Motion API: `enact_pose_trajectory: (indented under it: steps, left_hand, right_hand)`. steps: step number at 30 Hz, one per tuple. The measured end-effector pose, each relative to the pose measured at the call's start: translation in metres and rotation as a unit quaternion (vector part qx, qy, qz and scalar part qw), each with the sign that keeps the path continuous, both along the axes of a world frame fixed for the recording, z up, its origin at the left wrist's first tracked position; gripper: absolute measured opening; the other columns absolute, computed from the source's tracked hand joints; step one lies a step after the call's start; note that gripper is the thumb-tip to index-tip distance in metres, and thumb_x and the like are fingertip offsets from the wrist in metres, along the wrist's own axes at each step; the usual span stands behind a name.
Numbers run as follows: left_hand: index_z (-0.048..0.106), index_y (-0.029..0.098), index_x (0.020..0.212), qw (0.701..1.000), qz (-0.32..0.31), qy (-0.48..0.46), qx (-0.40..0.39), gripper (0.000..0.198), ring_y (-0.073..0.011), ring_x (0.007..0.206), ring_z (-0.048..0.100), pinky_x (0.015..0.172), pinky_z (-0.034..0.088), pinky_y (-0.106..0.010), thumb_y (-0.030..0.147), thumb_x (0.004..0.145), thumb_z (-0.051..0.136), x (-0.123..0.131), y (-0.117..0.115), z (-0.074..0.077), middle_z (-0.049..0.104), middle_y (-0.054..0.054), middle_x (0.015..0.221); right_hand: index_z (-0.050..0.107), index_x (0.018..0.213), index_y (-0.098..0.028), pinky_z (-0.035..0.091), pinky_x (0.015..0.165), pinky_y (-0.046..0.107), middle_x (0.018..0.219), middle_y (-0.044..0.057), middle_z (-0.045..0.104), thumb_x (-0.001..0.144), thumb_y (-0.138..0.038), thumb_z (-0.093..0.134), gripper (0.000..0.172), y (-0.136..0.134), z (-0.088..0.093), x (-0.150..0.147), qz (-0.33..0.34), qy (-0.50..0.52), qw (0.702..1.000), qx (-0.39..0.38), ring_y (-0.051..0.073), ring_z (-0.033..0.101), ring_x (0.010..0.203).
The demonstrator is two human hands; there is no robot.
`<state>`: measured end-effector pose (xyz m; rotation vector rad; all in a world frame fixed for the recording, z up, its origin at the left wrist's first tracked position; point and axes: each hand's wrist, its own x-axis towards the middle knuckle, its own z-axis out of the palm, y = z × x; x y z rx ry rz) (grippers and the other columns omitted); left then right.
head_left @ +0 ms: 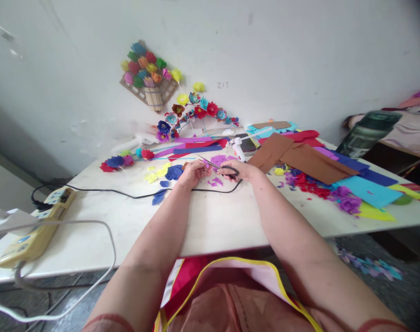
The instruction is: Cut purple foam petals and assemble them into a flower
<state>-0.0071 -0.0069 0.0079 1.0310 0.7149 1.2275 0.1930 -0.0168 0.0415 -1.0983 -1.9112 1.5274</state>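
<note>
My right hand [239, 169] is closed round the dark handles of a pair of scissors [212, 163], whose blades point left toward my other hand. Between the fingertips of my left hand [193, 174] is a small piece of purple paper [206, 163], close by the blades. Purple paper scraps [215, 182] lie on the table below and between my hands. Blue paper pieces [174, 172] and yellow petals [163, 169] rest left of my left hand. Just behind my right hand stands a white glue gun [237, 146].
A black cord [127, 192] crosses the white table [224, 226] to a power strip [47, 226] at left. Brown paper sheets [310, 161] and coloured scraps cover the right side. Paper flowers [199, 110] stand at the back; a green bottle [367, 133] is far right.
</note>
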Motion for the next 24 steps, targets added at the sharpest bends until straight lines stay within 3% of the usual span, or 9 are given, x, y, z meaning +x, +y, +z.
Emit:
enact_pose_trajectory:
  steps: [9, 24]
  left_hand:
    - [0.059, 0.011, 0.065, 1.0, 0.009, 0.006, -0.003, 0.011, -0.0146, 0.055, 0.062, 0.057, 0.054, -0.028, 0.019, 0.061, 0.067, 0.0, 0.0, 0.001, 0.066, -0.006, 0.063]
    - [0.059, 0.012, 0.067, 1.0, 0.015, 0.003, -0.011, 0.008, -0.0134, 0.054, 0.06, 0.055, 0.052, -0.027, 0.018, 0.064, 0.064, 0.0, 0.0, 0.002, 0.064, -0.005, 0.061]
  right_hand:
    - [0.054, 0.069, -0.015, 0.027, 0.027, 0.014, 0.046, -0.005, 0.051, 0.076, -0.032, 0.069, 0.024, 0.012, -0.013, 0.004, 0.015, 0.025, 0.999, 0.029, 0.005, 0.042, 0.033]
    - [0.054, 0.065, -0.013, 0.027, 0.027, 0.014, 0.042, -0.007, 0.045, 0.073, -0.024, 0.072, 0.022, 0.012, -0.011, 0.001, 0.004, 0.055, 0.998, 0.037, 0.003, 0.036, 0.03]
